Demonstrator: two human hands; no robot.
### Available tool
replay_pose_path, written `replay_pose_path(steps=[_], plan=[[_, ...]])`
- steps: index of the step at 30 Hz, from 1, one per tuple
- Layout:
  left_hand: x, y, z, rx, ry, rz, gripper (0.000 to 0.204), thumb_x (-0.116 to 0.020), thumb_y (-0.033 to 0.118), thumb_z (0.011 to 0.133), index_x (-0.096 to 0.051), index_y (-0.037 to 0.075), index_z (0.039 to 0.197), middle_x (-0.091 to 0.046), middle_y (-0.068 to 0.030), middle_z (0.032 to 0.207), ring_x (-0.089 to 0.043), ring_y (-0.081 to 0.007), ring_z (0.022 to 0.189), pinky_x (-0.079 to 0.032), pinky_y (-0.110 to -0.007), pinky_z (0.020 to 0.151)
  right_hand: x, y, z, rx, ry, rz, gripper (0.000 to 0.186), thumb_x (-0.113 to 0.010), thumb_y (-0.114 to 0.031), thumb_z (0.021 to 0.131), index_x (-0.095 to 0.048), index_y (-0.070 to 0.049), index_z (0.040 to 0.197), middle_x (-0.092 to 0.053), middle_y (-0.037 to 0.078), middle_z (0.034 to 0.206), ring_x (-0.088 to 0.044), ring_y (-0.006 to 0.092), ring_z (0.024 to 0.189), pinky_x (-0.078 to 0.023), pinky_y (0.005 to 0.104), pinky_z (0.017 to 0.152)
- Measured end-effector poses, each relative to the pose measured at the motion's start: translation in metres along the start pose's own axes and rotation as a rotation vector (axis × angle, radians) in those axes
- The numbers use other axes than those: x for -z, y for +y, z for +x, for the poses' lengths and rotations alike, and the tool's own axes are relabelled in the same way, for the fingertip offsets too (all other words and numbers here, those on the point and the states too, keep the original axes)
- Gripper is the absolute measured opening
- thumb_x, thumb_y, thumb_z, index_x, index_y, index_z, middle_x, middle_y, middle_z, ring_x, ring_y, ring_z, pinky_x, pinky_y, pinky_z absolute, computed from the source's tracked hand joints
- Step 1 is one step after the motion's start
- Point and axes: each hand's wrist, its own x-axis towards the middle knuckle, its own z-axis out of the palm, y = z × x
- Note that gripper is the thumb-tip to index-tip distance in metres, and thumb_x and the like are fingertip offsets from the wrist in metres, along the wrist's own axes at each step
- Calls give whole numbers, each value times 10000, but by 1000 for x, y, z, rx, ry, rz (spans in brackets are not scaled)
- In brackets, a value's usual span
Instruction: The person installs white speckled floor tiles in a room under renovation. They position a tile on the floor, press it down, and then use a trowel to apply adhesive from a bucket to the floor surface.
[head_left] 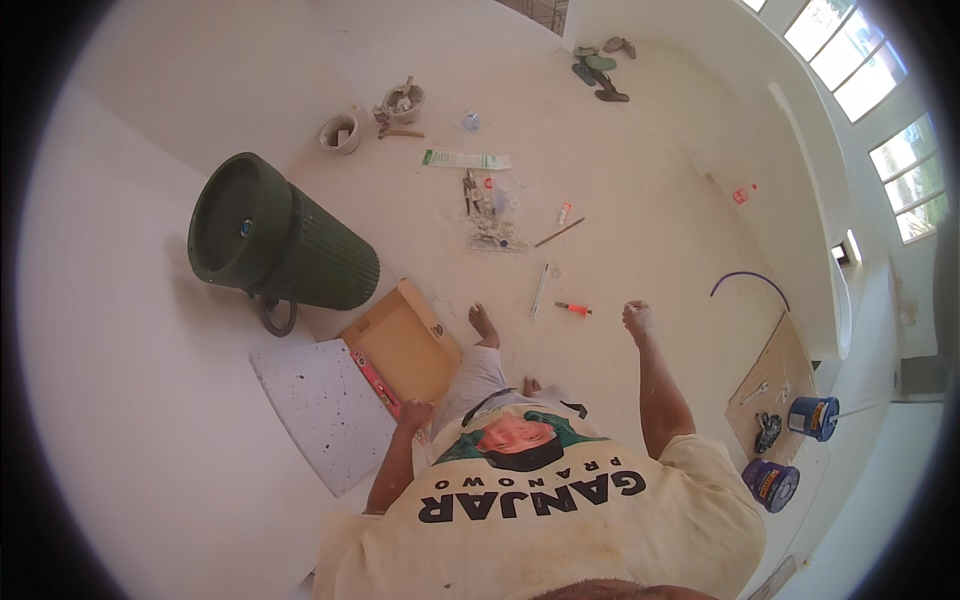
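My left hand (415,413) is low beside my left hip, its fingers curled closed. A red spirit level (372,380) passes close by it, along the side of an open cardboard box (405,345); whether the hand grips it is hard to see. Held out ahead and to the right, my right hand (638,318) is dusty white and curled like a fist. Anything inside it is hidden. On the floor to its left lies a red-and-black hand tool (573,309), and further left is a long pale strip or tube (540,290).
A dark green ribbed bin (330,245) stands at left, near a speckled white board (325,415). Ahead are two buckets (340,134) (405,103), a hammer (402,133), scattered tools (472,192) and sandals (600,70). Blue paint tubs (814,418) (771,485) stand at right.
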Motion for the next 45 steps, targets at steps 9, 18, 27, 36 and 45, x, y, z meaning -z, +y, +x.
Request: replay_pose_path(steps=[9,18,27,36,45], plan=[[64,79,150,-127,72,25,306,-562,274,732,-657,-3,819,-644,-215,851,-644,-322,835,-481,-413,748,-174,-111,82,-9,-365,-305,193,-577,-198,799,-628,-27,875,-616,65,681,-576,152,564,-482,286,504],[237,199,252,23,72,-410,242,-594,217,752,-641,-14,803,-626,-81,666,-594,-149,583,-470,-292,556,-296,-230,207,164,-332,-388,183,-604,-204,758,-639,-24,746,-597,62,598,-575,153,540,-471,301,495],[331,333,374,19,117,-546,236,-585,218,773,-622,-15,789,-600,-49,634,-567,-130,578,-441,-288,541,-411,-426,383,147,-481,-460,166,-584,-199,786,-599,-53,709,-561,41,584,-535,127,500,-422,268,431],[314,357,485,269,-29,-544,265,-578,222,788,-624,-24,878,-628,-80,709,-594,-150,645,-470,-278,608,-671,-597,577,311,-491,-656,356,-591,-249,744,-629,3,993,-649,229,909,-619,341,912,-485,372,799],[331,444,522,757,-33,-966,247,-571,88,777,-582,-66,969,-609,-44,752,-556,-104,663,-464,-239,626,-954,-681,753,146,-310,-562,608,-651,-285,755,-460,104,1182,-527,312,1165,-499,393,1138,-427,422,926]])
